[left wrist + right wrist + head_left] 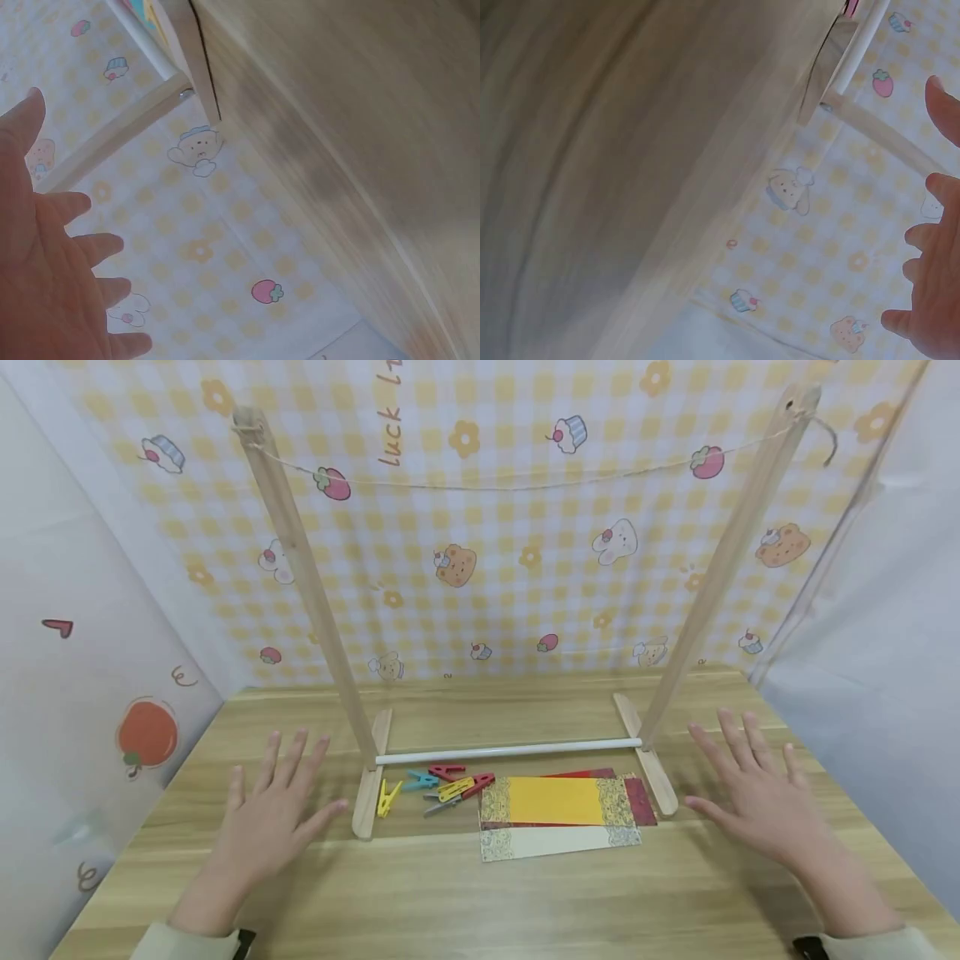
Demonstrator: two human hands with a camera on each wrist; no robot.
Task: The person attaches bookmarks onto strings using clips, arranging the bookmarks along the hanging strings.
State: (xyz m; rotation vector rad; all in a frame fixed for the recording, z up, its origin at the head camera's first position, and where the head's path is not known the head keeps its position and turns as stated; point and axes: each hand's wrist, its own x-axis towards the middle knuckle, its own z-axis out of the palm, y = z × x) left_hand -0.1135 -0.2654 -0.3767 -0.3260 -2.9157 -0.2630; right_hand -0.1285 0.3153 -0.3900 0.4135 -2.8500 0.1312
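Observation:
My left hand (266, 822) is spread over the table left of a wooden frame, its fingers straight and holding nothing. On the other side, my right hand (757, 797) has its fingers spread too, with nothing in it. Between them stands the frame, with a left post (307, 577), a right post (727, 568), a white crossbar (510, 752) and a slack string (487, 487) tied across the top. Several small clothespins (456, 789), red, blue, yellow and grey, lie at the frame's left foot. Beside them is an overlapping stack of patterned cards, a yellow card (555, 800) uppermost and a pale card (555, 843) below.
The wood-grain table (465, 910) extends toward me in front of the frame. Behind it hangs a yellow checked cloth (495, 610) with cartoon prints. White cloth walls (885, 652) close in both sides. The frame's feet (371, 802) rest flat on the table.

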